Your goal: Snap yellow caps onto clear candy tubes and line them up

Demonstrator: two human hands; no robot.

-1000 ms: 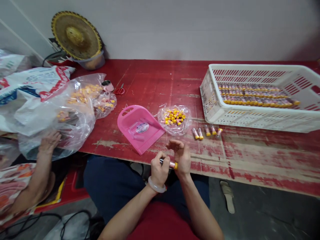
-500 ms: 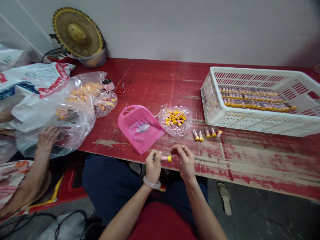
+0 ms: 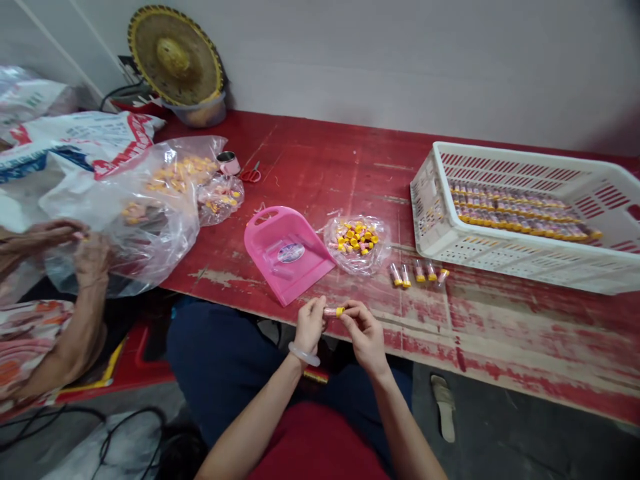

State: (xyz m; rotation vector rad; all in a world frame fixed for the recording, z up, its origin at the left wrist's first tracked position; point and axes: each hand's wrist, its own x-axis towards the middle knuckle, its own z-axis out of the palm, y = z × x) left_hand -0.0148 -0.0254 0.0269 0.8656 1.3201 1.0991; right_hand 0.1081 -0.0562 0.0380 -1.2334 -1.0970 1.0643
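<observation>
Between my hands, over the table's front edge, is a small clear tube with a yellow cap (image 3: pixel 332 312). My left hand (image 3: pixel 311 324) is closed round the clear end of it. The fingertips of my right hand (image 3: pixel 365 333) pinch the yellow cap at the other end. Just beyond my left hand lies a pink dustpan-shaped scoop (image 3: pixel 293 283) with a few clear tubes in it. Behind my right hand sits an open plastic bag (image 3: pixel 334 265) of yellow caps with pink pieces. Several capped tubes (image 3: pixel 419 270) lie to its right.
A white slotted crate (image 3: pixel 510 250) with rows of capped tubes stands at the right. At the left, a co-worker's hands (image 3: pixel 93 257) are beside large clear bags (image 3: pixel 165 220) of orange-yellow pieces. Red scissors (image 3: pixel 251 175) and a pink cup (image 3: pixel 229 163) lie farther back.
My right hand has moved left, and its fingers now touch the yellow cap. My left hand still holds the tube. The co-worker's hands have come together. The view has shifted slightly.
</observation>
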